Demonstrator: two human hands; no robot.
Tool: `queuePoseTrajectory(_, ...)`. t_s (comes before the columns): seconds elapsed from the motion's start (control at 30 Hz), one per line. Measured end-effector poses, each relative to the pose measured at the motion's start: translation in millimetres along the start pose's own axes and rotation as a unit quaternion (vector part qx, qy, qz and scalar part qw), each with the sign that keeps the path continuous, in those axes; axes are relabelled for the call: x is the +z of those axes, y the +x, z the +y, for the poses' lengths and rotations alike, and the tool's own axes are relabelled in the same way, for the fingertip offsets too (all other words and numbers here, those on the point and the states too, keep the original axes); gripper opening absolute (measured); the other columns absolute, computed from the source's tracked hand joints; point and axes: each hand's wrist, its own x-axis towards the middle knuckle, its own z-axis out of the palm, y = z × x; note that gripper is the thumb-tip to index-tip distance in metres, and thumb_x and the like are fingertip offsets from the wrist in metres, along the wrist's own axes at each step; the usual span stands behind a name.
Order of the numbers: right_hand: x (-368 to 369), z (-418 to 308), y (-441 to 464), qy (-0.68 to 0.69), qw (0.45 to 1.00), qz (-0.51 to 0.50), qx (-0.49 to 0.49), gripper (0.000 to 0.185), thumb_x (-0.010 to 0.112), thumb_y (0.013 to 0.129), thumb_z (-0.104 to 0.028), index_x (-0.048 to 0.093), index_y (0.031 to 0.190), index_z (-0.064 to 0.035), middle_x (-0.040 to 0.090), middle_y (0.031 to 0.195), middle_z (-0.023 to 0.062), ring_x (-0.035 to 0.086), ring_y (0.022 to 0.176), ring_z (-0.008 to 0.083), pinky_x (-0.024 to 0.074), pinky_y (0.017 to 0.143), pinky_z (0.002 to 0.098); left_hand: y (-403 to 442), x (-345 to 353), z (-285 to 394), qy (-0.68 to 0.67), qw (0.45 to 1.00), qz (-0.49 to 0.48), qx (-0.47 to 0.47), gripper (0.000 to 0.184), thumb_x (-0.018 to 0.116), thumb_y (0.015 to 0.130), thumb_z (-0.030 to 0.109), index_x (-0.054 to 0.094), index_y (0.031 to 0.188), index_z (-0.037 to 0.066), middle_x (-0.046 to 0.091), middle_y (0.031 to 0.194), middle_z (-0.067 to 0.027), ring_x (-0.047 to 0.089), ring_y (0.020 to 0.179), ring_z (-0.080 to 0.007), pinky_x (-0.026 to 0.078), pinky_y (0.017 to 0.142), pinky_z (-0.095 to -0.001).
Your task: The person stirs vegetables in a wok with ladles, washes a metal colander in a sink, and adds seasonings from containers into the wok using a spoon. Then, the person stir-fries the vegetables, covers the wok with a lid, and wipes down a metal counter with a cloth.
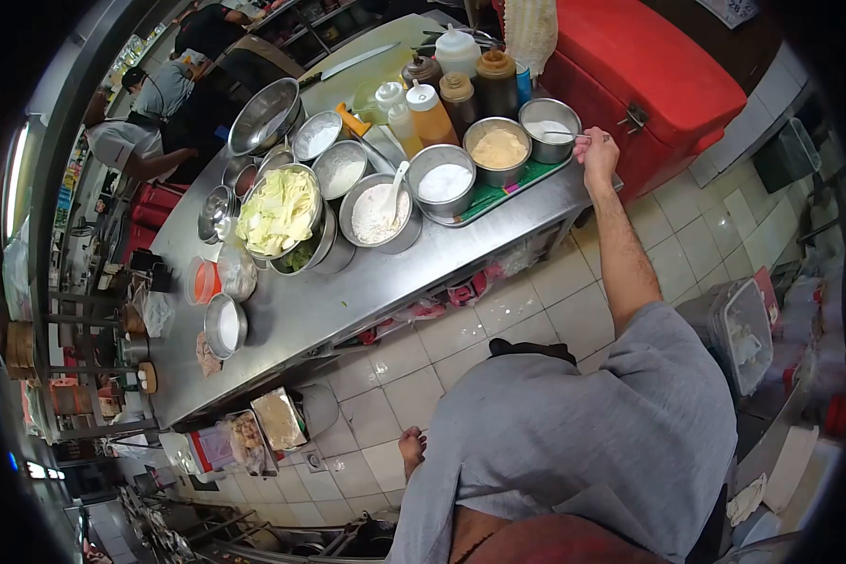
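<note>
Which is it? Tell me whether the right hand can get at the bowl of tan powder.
Probably yes: the bowl of tan powder sits uncovered beside the end bowl near the right hand. Only that bowl seems to lie between, though the hand grips a thin utensil.

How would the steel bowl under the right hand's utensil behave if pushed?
The steel bowl would probably slide before tipping, since it looks wide for its height. Its metal wall looks rigid, so it likely won't flex. The white contents look loose and powdery, so a hard jolt might shift or spill them.
</note>
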Motion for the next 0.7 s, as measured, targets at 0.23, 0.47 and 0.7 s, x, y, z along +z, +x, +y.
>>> queuePoseTrajectory(0.23,-13,-20,3,0.024,0.999,0.017,-0.025,0.023,0.043,0.087,-0.019,0.050,0.087,0.0031,0.056,0.064,0.0108,0.051,0.043,0.0129,0.0365,0.034,0.0233,2,-10,-10,0.029,0.999,0.004,-0.022,0.013,0.057,0.083,0.017,0.054,0.090,0.007,0.056,0.071,-0.0011,0.053,0.057,-0.0118,0.039,0.043,-0.0238)
queuePoseTrajectory(0.47,-21,-35,-3,0.049,0.998,0.004,-0.030,0.023,0.043,0.088,-0.020,0.049,0.086,0.0021,0.056,0.064,0.0108,0.051,0.043,0.0124,0.0357,0.033,0.0224,9,-11,-22,0.037,0.999,-0.009,-0.015,0.013,0.057,0.083,0.018,0.054,0.089,0.007,0.055,0.070,-0.0008,0.053,0.056,-0.0129,0.040,0.042,-0.0250)
queuePoseTrajectory(0.7,-16,-81,-37,0.073,0.991,-0.073,-0.079,0.023,0.046,0.089,-0.021,0.050,0.086,0.0021,0.056,0.064,0.0095,0.050,0.043,0.0108,0.0347,0.034,0.0208,6,-17,-23,0.019,0.999,0.003,-0.045,0.009,0.056,0.083,0.017,0.055,0.086,0.009,0.055,0.069,-0.0002,0.053,0.055,-0.0119,0.038,0.040,-0.0241)
